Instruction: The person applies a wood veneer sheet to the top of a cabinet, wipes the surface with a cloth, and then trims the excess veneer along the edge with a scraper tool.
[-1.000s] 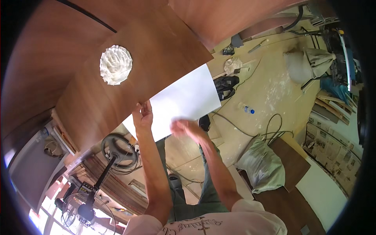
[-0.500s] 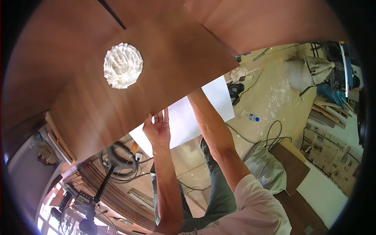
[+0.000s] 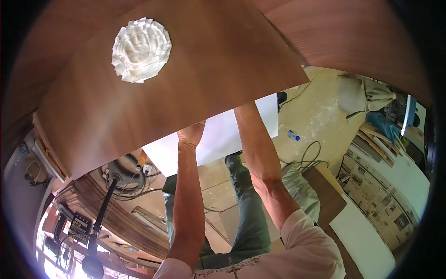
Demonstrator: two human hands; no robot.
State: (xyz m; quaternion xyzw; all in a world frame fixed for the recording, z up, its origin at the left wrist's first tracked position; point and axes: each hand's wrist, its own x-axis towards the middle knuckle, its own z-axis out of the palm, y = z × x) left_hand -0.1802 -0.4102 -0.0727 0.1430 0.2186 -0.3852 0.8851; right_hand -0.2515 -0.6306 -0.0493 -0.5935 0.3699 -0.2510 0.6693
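Observation:
A broad brown wood-grain panel [image 3: 204, 69] spans the upper part of the head view. On its face sits a round, pleated white piece [image 3: 141, 50], cloth or paper by its look. Under the panel's near edge shows a smooth white sheet or board [image 3: 216, 139]. My left hand [image 3: 190, 135] reaches behind that edge, in front of the white sheet; its fingers are mostly hidden. Further right, my right forearm [image 3: 258, 144] passes under the same edge, and the panel hides the whole right hand. What either hand touches there cannot be seen.
On the floor lie a small plastic bottle [image 3: 293, 135], looped cables [image 3: 312, 156] and a pale sack [image 3: 299, 188]. A fan [image 3: 93, 262] stands at lower left. Wood strips [image 3: 378, 144] and newspaper [image 3: 371, 195] are at the right. Brown surfaces surround the panel above.
My left hand has slid further behind the panel's edge, so its fingers, visible before, are now mostly hidden. The panel and its white round piece appear larger, the round piece higher in view.

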